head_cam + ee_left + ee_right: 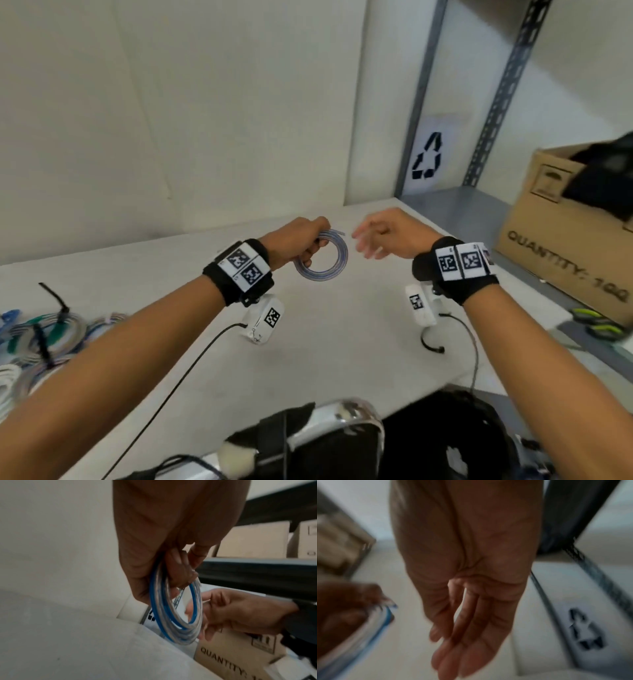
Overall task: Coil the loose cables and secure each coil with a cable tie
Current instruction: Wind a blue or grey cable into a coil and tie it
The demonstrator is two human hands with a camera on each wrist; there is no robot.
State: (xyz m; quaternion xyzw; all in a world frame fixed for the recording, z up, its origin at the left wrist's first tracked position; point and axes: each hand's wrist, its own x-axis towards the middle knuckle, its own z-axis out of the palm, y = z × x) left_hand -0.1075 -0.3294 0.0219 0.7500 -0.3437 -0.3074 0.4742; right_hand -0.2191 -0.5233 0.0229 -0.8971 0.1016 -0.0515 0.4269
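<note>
Two hands over a table: left hand [301, 240] grips a blue-and-clear cable coil [325, 262]; right hand [383, 236] hangs relaxed, empty, beside a cardboard box [548, 240] holding something black.

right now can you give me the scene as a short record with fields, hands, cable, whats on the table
left hand: left hand grips the coiled cable, fingers curled round its upper edge
right hand: right hand open, beside the coil, holding nothing, motion-blurred
coil: clear and blue loops, held above the table; no tie visible on it
tied coils: bundle of coils with black ties at the table's left edge
box: cardboard box on the right, printed QUANTITY
</note>
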